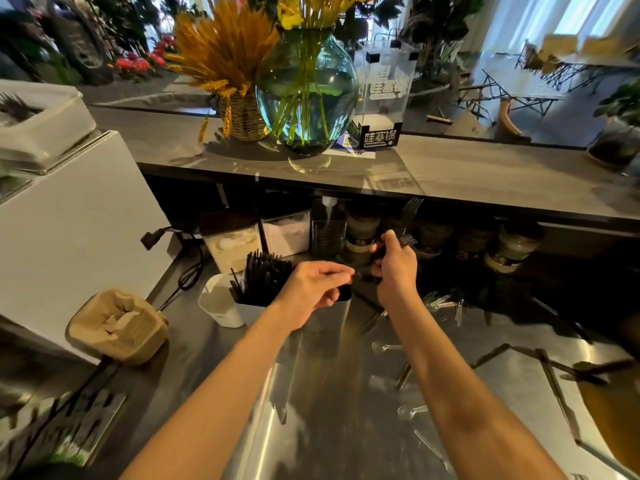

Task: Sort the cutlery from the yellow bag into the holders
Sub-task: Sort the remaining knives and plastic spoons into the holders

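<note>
A person reaches both bare arms across a steel table (322,393), seen from a head-worn camera. The right hand (394,263) is raised near the back of the table, its fingers curled round a small bundle of black forks (403,241) whose tines stick out to the right of the thumb. The left hand (313,289) hovers just left of it, thumb and forefinger pinched together at the lower end of the bundle; blur hides whether they actually grip a piece.

Directly beneath the left hand stands a white holder (256,311) packed with upright black cutlery (265,277). A second white holder (218,301) touches its left side, and no cutlery shows in it.

Loose pieces lie scattered on the table to the right of and nearer than the hands: clear plastic spoons (386,347) and dark cutlery pieces (554,367). The yellow bag (613,420) shows at the right edge, well apart from both hands.

A brown paper cup carrier (117,327) sits at the table's left. On the raised counter behind stand a blue-green glass vase (306,95) of yellow flowers and a woven basket (244,117) of dried wheat.
</note>
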`<state>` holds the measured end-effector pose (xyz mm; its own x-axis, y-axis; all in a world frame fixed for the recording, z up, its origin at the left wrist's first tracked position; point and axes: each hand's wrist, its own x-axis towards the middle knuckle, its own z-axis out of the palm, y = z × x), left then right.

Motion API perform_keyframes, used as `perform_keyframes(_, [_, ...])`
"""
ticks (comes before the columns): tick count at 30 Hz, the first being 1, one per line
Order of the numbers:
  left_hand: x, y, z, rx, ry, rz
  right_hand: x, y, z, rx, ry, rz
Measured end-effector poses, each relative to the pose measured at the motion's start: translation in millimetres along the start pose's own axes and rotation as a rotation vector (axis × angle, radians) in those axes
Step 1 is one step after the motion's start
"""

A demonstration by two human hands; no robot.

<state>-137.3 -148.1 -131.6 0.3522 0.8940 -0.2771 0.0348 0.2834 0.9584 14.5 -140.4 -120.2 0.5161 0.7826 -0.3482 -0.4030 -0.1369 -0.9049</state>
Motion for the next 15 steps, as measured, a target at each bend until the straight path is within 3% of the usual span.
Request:
perform_keyframes(2, [1.4,1.2,10.3,0.100,0.035,0.021,1.5,-1.2,0.0,-0.083,-0.007,0.020])
perform_keyframes(5, [2.9,-1.0,22.7,0.003,0.040,-0.033,-0.5,-4.6,-2.1,-0.099,-0.113,0.039])
perform_keyframes(9, [2.3,-3.0,33.5,-0.396,0.046,-0.195,-6.0,1.0,-8.4,-0.127,-0.297,-0.102])
perform_keyframes(11, [0.2,-0.8,37.7,-0.543,0.028,-0.284,-9.8,4.8,-10.4,-0.118,-0.299,-0.148])
perform_keyframes(13, [-1.4,0.5,40.2,-0.514,0.007,-0.337,-11.1,5.1,-11.5,-0.115,-0.241,-0.169])
perform_keyframes(15, [-0.5,0.5,39.7,-0.282,0.043,-0.322,-9.3,3.4,-13.6,-0.164,-0.207,-0.213])
